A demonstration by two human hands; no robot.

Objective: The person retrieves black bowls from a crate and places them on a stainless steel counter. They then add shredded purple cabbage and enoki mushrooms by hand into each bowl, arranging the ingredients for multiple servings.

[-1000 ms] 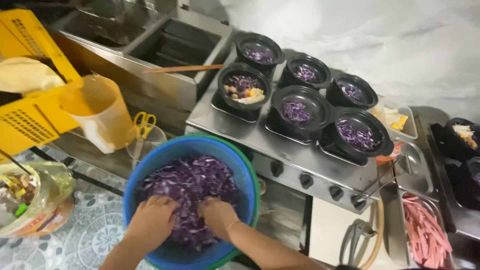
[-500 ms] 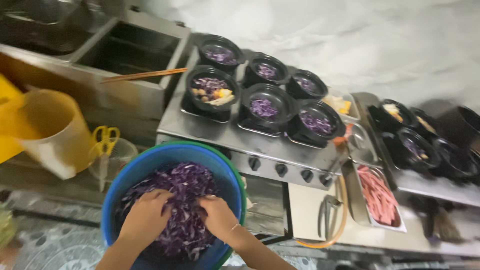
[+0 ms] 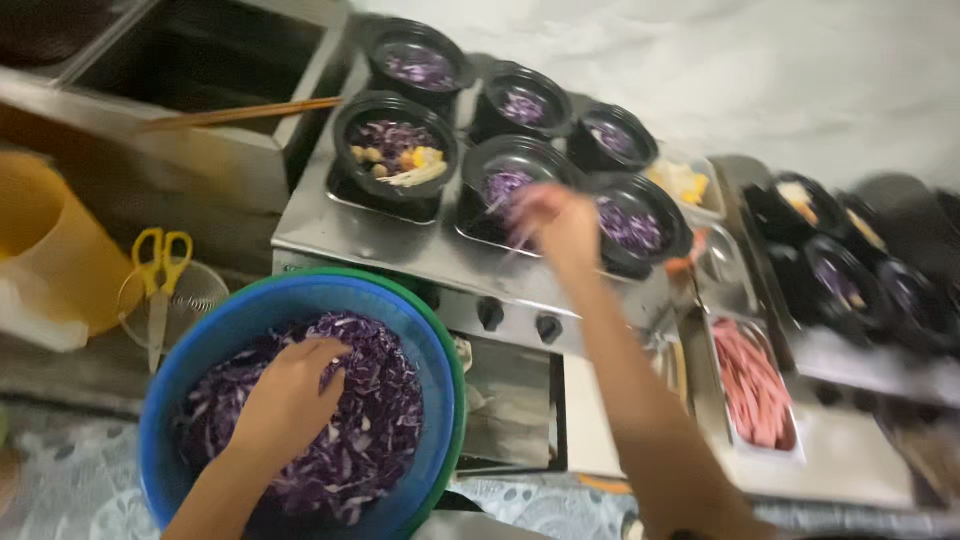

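Observation:
A blue basin (image 3: 180, 372) nested in a green one holds shredded purple cabbage (image 3: 375, 420). My left hand (image 3: 290, 395) rests palm down in the cabbage. My right hand (image 3: 555, 225) is stretched out over the black bowls on the steel stove, blurred, fingers bunched on a pinch of cabbage above a black bowl (image 3: 515, 185) with a little cabbage in it. Several more black bowls (image 3: 395, 140) hold cabbage, one also with yellow and white toppings.
The steel stove top (image 3: 330, 225) has knobs on its front. A yellow jug (image 3: 45, 250) and yellow scissors (image 3: 160, 270) stand at the left. A tray of pink sausage strips (image 3: 755, 385) and more black bowls (image 3: 850, 275) lie at the right. A long wooden stick (image 3: 240, 113) crosses a steel sink.
My right hand has left the basin and reached forward over the black bowls with cabbage. My left hand stays in the basin. The view has shifted right.

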